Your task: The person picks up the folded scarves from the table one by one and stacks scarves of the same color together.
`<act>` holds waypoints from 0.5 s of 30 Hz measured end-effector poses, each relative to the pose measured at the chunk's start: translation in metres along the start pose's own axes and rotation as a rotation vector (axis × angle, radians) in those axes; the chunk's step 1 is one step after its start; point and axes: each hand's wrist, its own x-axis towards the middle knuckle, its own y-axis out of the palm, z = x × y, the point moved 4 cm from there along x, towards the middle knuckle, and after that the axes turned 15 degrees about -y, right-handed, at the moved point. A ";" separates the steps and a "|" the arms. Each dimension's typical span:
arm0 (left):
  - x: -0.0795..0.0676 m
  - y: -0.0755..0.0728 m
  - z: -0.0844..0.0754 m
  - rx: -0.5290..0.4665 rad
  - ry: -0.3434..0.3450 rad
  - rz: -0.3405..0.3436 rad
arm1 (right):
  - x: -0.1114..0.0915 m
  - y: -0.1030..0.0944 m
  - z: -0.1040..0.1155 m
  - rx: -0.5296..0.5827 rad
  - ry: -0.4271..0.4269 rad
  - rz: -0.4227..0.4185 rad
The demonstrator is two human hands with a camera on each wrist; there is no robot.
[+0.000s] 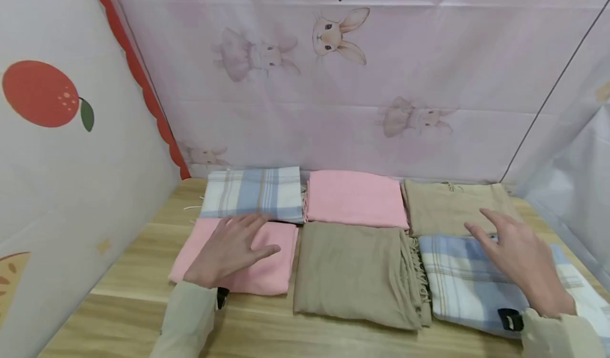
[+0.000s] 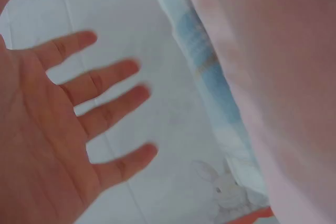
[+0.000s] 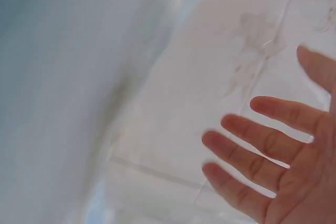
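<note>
Folded scarves or shawls, some with fringes, lie in two rows of three. My left hand (image 1: 231, 249) hovers over the front-left pink scarf (image 1: 267, 278), fingers extended and thumb spread. Over the front-right blue-and-white plaid scarf (image 1: 469, 286) my right hand (image 1: 519, 257) is held with its fingers apart. Between them sits a khaki scarf (image 1: 350, 273) with fringe on its right side. Both wrist views show bare palms with nothing in them; pink cloth (image 2: 294, 87) fills the left one's right side, and blurred bluish cloth (image 3: 58, 87) the right one's left.
In the back row are a plaid scarf (image 1: 252, 191), a pink scarf (image 1: 355, 199) and a khaki scarf (image 1: 443, 207). The wooden table (image 1: 128, 289) meets a rabbit-print curtain (image 1: 286, 125) behind and a fruit-print sheet (image 1: 66, 183) at left. Pale sheeting (image 1: 576, 172) hangs at right.
</note>
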 end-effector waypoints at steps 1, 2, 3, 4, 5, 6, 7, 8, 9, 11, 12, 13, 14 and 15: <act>0.001 -0.001 -0.005 0.006 0.034 -0.012 | 0.002 -0.003 0.005 -0.004 -0.018 -0.053; 0.001 -0.002 -0.009 0.012 0.062 -0.020 | 0.004 -0.005 0.011 -0.001 -0.036 -0.094; 0.002 -0.003 -0.013 0.020 0.085 -0.026 | 0.006 -0.005 0.017 0.012 -0.056 -0.122; 0.002 -0.003 -0.017 0.035 0.107 -0.033 | 0.008 -0.005 0.023 0.030 -0.073 -0.136; 0.002 -0.002 -0.021 0.046 0.127 -0.033 | 0.009 -0.003 0.029 0.048 -0.091 -0.145; 0.002 -0.002 -0.024 0.057 0.143 -0.032 | 0.011 -0.001 0.035 0.070 -0.097 -0.133; 0.002 -0.001 -0.027 0.064 0.157 -0.033 | 0.012 0.002 0.041 0.094 -0.095 -0.108; 0.003 -0.001 -0.030 0.071 0.170 -0.032 | 0.014 0.005 0.045 0.118 -0.091 -0.076; 0.003 -0.001 -0.032 0.075 0.179 -0.031 | 0.015 0.008 0.050 0.142 -0.088 -0.043; 0.004 -0.001 -0.034 0.076 0.185 -0.022 | 0.016 0.014 0.058 0.188 -0.082 0.016; 0.005 -0.001 -0.034 0.077 0.185 -0.019 | 0.017 0.017 0.061 0.212 -0.077 0.047; 0.006 -0.001 -0.035 0.073 0.186 -0.019 | 0.017 0.020 0.064 0.227 -0.081 0.065; 0.006 -0.001 -0.035 0.077 0.189 -0.015 | 0.017 0.023 0.067 0.242 -0.084 0.085; 0.006 0.000 -0.036 0.077 0.195 -0.011 | 0.017 0.026 0.070 0.249 -0.084 0.105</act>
